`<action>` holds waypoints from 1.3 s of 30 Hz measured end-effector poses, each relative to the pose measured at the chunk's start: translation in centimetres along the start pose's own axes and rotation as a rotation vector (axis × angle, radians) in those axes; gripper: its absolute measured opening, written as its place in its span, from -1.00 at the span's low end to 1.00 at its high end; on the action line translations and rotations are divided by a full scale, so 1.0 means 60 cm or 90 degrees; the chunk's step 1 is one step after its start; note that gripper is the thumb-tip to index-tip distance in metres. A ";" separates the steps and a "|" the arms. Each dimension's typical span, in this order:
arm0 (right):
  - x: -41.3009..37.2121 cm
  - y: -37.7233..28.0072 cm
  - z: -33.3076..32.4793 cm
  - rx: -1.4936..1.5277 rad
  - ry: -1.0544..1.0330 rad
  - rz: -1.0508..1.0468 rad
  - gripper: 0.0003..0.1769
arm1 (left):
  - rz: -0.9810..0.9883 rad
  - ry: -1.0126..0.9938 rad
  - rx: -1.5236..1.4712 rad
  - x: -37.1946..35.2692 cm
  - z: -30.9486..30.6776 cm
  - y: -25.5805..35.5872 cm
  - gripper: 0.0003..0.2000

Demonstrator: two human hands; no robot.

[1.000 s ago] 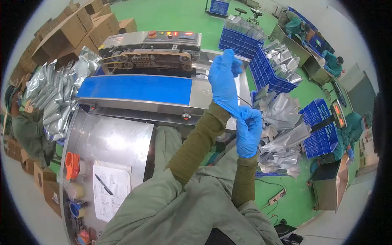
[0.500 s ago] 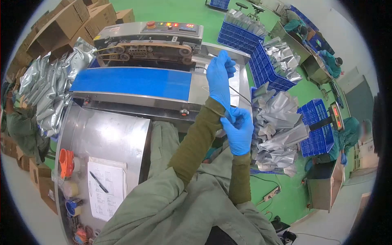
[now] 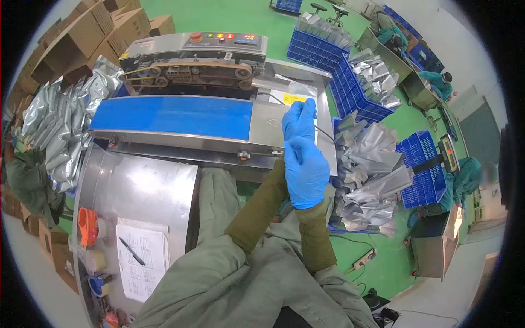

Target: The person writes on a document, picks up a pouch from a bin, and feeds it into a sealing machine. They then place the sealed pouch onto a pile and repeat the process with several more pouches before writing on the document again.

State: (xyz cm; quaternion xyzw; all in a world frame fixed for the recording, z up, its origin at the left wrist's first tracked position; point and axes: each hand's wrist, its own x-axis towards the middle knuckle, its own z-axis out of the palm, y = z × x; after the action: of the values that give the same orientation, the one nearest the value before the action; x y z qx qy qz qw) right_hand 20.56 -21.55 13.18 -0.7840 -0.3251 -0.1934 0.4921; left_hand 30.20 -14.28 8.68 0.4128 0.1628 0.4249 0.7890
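Note:
Both my hands wear blue gloves, raised over the right end of the sealing machine. My left hand [image 3: 299, 121] is farther away, its fingers curled together with nothing visible in them. My right hand [image 3: 307, 172] lies against the lower part of my left hand, its fingers closed on the left glove and hiding its cuff and wrist. Beyond them a sheet with a yellow label [image 3: 294, 99] lies on the machine's metal end. The blue conveyor belt [image 3: 172, 116] runs left of my hands, below the band sealer head [image 3: 191, 63] with lit displays.
Silver pouches [image 3: 369, 164] fill a crate on my right; more silver pouches [image 3: 68, 126] stand at left. A metal table [image 3: 145, 186] holds papers [image 3: 142, 259], a pen [image 3: 131, 250] and tape rolls [image 3: 95, 259]. Blue crates [image 3: 358, 90] stand behind. Co-workers [image 3: 465, 180] sit at right; another person [image 3: 30, 180] is at left.
My left hand has come down and nearer. My right hand has moved up and left, from pinching the left glove's cuff to overlapping the left hand. The view has shifted slightly.

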 end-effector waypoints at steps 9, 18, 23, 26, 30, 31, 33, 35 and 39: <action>-0.011 -0.007 -0.012 0.040 -0.080 0.043 -0.82 | -0.022 0.044 -0.018 0.037 -0.035 0.066 -0.67; 0.014 -0.027 0.027 -0.177 -0.032 -0.100 -0.94 | 0.050 0.035 0.381 0.019 -0.024 0.033 -0.65; 0.029 -0.022 0.084 -0.408 -0.073 -0.137 -0.92 | -0.077 -0.009 0.291 0.053 -0.063 -0.032 -0.69; 0.013 -0.020 0.069 -0.345 -0.189 -0.163 -0.91 | -0.147 -0.030 0.195 0.100 -0.092 -0.038 -0.70; -0.016 -0.002 0.022 -0.145 -0.217 -0.239 -0.80 | -0.120 -0.069 -0.117 0.133 -0.149 0.001 -0.71; -0.028 0.005 0.019 -0.149 -0.204 -0.196 -0.80 | -0.079 -0.121 -0.216 0.127 -0.149 0.036 -0.67; -0.042 0.025 0.001 0.047 -0.088 -0.194 -0.69 | -0.028 -0.344 -0.443 0.098 -0.142 0.127 -0.54; -0.065 0.036 -0.055 0.097 -0.063 -0.026 -0.59 | -0.080 -0.542 -0.561 0.056 -0.118 0.208 -0.39; -0.120 0.191 -0.147 0.205 0.012 0.392 -0.39 | -0.313 -0.402 -0.457 -0.024 -0.185 0.280 0.00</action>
State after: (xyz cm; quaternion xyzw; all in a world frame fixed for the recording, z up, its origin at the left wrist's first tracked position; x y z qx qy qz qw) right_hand 23.59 -35.23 5.20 -0.7560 -0.0950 0.0111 0.6475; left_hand 13.62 -4.74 15.11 0.1742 -0.1462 0.1120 0.9673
